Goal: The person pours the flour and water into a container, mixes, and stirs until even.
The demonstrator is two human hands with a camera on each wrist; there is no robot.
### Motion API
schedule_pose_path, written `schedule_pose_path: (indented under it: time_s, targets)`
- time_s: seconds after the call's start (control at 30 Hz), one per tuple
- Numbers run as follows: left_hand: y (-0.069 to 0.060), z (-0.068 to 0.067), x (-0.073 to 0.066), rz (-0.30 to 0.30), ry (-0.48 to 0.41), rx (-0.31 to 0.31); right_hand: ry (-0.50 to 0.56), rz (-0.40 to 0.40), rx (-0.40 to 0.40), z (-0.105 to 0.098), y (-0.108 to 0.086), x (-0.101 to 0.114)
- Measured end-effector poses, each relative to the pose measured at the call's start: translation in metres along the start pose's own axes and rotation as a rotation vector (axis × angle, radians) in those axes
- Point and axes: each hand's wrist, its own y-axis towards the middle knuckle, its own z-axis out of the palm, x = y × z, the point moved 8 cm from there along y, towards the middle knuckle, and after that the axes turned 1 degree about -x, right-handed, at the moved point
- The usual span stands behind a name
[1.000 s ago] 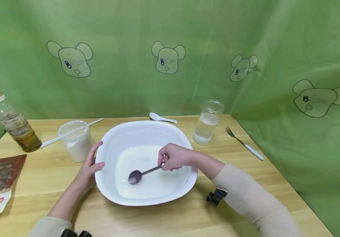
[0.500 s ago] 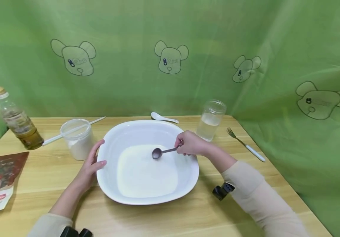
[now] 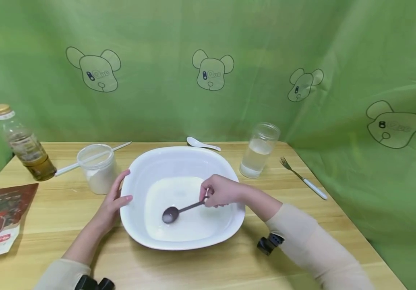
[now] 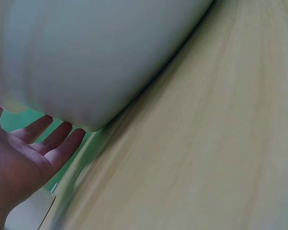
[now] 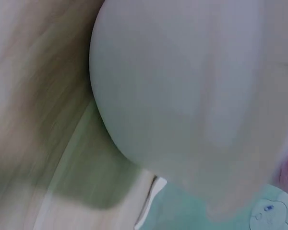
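A white basin (image 3: 182,159) with a shallow layer of white liquid (image 3: 157,193) stands before me in the head view. My left hand (image 3: 115,203) holds its left side, thumb over the rim and fingers outside; in the left wrist view the fingers (image 4: 62,143) are spread against the outer wall. Inside the basin, my right hand (image 3: 218,191) pinches the handle of a dark spoon (image 3: 170,215), whose bowl is low in the liquid at the left. In the right wrist view, the basin's outer wall (image 5: 153,91) hides most of that hand and the spoon.
Left of the basin are a jar of white powder (image 3: 99,177) with a white stick across its top, an amber-liquid bottle (image 3: 30,153) and a printed bag (image 3: 3,217). A white spoon (image 3: 203,144), a glass of cloudy liquid (image 3: 258,153) and a fork (image 3: 303,179) lie behind and right.
My right hand has swept the dark spoon up and right towards the basin's far side, then back down and left. My left hand keeps its place on the basin.
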Motion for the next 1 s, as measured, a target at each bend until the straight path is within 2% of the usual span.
schedule_pose_path:
  time_s: [0.13,0.3,0.43,0.57,0.7,0.8,0.9,1.0]
  targets:
    - [0.001,-0.001,0.000,0.003,0.004,-0.002,-0.057,-0.016,0.001,-0.011,-0.019,-0.006]
    - [0.000,0.001,0.000,0.005,-0.005,0.004,-0.126,0.029,-0.113,-0.037,-0.032,-0.019]
    - [0.000,0.001,0.000,-0.003,-0.011,0.001,-0.165,0.082,-0.219,-0.051,-0.025,-0.024]
    - [0.000,0.000,0.000,-0.011,-0.006,-0.003,-0.141,0.101,-0.266,-0.050,-0.005,-0.023]
    - [-0.001,-0.001,-0.001,-0.008,-0.016,-0.007,-0.105,0.059,-0.255,-0.037,0.016,-0.016]
    - [-0.002,0.000,-0.001,-0.003,-0.026,-0.002,-0.062,0.020,-0.217,-0.022,0.025,-0.008]
    - [-0.001,0.001,-0.001,-0.003,-0.026,0.007,-0.029,-0.010,-0.158,-0.009,0.026,-0.001]
    - [0.000,0.001,-0.001,-0.013,-0.013,0.013,-0.033,-0.042,-0.087,0.001,0.017,0.005]
